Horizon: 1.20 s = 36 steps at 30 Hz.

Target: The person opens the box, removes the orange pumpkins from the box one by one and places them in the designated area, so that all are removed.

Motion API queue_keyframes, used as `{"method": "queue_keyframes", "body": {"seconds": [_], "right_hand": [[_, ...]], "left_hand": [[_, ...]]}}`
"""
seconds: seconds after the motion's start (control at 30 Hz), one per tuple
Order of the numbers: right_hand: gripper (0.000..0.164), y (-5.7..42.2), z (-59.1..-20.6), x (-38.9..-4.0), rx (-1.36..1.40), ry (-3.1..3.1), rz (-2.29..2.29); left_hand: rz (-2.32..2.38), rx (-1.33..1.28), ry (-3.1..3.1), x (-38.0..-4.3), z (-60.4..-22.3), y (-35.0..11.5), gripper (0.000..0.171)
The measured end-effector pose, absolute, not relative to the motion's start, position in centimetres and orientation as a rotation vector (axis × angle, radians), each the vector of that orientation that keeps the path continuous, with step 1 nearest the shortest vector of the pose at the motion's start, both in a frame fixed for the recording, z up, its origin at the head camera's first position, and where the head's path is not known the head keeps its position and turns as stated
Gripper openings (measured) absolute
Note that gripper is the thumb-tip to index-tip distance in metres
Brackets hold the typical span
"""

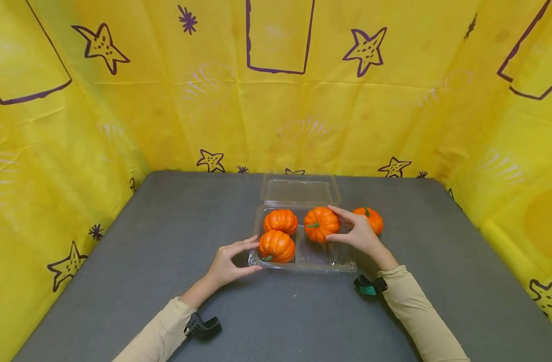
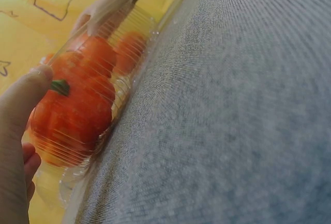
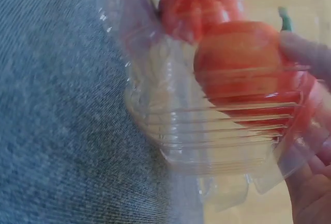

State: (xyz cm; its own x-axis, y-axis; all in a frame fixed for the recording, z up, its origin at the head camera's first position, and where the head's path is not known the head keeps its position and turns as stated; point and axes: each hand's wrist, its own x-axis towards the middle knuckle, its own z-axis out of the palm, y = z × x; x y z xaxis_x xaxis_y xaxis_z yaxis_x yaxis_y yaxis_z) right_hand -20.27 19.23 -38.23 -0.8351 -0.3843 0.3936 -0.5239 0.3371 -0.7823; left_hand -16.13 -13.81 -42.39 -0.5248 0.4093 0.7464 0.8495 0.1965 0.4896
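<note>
A clear plastic clamshell box (image 1: 303, 268) lies on the table, its lid (image 1: 300, 191) folded back. My left hand (image 1: 225, 264) grips the box's left side, with the thumb by the front corner. In the left wrist view, that thumb (image 2: 32, 87) rests at the rim beside an orange toy pumpkin. Two pumpkins, a rear one (image 1: 280, 221) and a front one (image 1: 277, 247), sit in the left compartment. Between thumb and fingers, my right hand (image 1: 359, 235) holds another pumpkin (image 1: 321, 224) over the right compartment's rear part; its green stem (image 3: 285, 19) shows in the right wrist view.
One more pumpkin (image 1: 375, 221) lies on the dark grey table (image 1: 203, 211) to the right of the box, partly behind my right hand. A yellow patterned cloth (image 1: 267, 115) encloses the table at the back and sides. Black bands sit on both wrists.
</note>
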Motion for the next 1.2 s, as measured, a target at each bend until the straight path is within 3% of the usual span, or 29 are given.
{"method": "queue_keyframes", "body": {"seconds": [0.27,0.77,1.2], "right_hand": [[0.056,20.5,-39.3,-21.2,0.675,-2.385,1.820],[0.065,22.1,-39.3,-21.4,0.671,-2.233,1.936],[0.057,23.3,-38.2,-21.0,0.596,-2.229,1.916]], "left_hand": [[-1.270,-1.174,-2.020,-16.1,-42.4,-13.9,0.050],[-1.262,-1.160,-2.031,-16.1,-42.5,-13.9,0.051],[-1.272,-1.165,-2.034,-16.1,-42.4,-13.9,0.051]]}}
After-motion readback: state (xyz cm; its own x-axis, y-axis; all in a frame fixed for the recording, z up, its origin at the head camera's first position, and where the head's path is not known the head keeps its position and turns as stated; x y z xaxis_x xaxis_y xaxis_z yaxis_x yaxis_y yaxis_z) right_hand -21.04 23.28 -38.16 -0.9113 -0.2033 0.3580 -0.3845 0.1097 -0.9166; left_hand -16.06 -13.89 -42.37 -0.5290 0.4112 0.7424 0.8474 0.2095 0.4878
